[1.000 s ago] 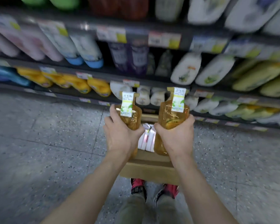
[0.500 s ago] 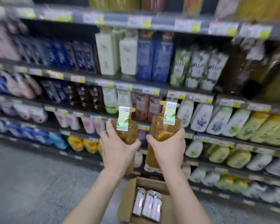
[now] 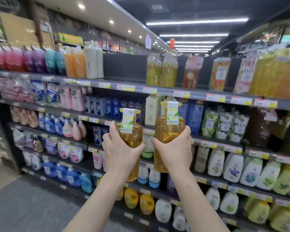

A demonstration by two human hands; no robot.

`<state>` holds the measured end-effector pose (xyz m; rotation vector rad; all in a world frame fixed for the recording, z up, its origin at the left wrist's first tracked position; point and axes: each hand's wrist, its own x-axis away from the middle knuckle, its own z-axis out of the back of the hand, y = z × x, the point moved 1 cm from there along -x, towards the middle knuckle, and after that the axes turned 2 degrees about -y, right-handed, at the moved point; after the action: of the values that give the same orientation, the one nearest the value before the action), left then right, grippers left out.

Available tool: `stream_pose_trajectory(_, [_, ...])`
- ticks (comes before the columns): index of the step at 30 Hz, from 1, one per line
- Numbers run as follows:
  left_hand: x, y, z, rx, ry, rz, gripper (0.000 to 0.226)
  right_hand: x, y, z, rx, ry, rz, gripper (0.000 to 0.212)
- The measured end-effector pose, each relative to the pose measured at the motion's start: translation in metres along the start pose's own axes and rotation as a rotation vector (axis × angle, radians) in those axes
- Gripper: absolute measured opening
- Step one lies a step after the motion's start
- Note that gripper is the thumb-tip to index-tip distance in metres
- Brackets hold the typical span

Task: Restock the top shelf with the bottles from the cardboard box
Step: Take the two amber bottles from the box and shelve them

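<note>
My left hand grips an amber bottle with a white and yellow neck tag. Another amber bottle of the same kind is held upright in my right hand. Both bottles are at the height of the third shelf, side by side and a little apart. Above them runs the top shelf, which has a bare dark stretch between a white bottle on the left and two yellow bottles on the right. The cardboard box is out of view.
Lower shelves are packed with soap and shampoo bottles. More bottles stand on the top shelf at the right, coloured ones at the left. Grey floor lies at the lower left. The aisle runs back under ceiling lights.
My view has swung up from the floor and the box to the upper shelves. Both hands have risen with their bottles. The box has dropped out of sight.
</note>
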<state>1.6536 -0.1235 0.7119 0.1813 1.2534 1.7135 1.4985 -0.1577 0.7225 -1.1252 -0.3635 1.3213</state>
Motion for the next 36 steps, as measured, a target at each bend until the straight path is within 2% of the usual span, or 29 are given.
stream_pose_trajectory(7, [-0.083,-0.051,0.084,0.014,0.040,-0.103,0.125,0.015,-0.097,-0.087,-0.025,0.063,0.091,0.126])
stream_pose_trajectory(14, [-0.178,-0.116,0.144,0.010,0.003,-0.169,0.124,0.011,-0.176,-0.195,-0.208,0.141,0.015,0.117])
stream_pose_trajectory(17, [-0.219,-0.132,0.150,0.039,-0.026,-0.153,0.126,-0.013,-0.198,-0.225,-0.156,0.159,0.013,0.111])
stream_pose_trajectory(20, [-0.260,-0.144,0.141,0.084,-0.045,-0.167,0.126,-0.049,-0.216,-0.248,-0.022,0.198,0.027,0.120])
stream_pose_trajectory(25, [-0.326,-0.153,0.108,0.128,-0.066,-0.191,0.126,-0.120,-0.232,-0.275,0.086,0.249,0.045,0.124])
stream_pose_trajectory(32, [-0.422,-0.140,0.045,0.168,-0.052,-0.250,0.125,-0.248,-0.248,-0.301,0.042,0.295,0.059,0.127])
stream_pose_trajectory(36, [-0.472,-0.121,0.011,0.194,-0.070,-0.305,0.123,-0.313,-0.262,-0.311,0.046,0.345,0.046,0.117])
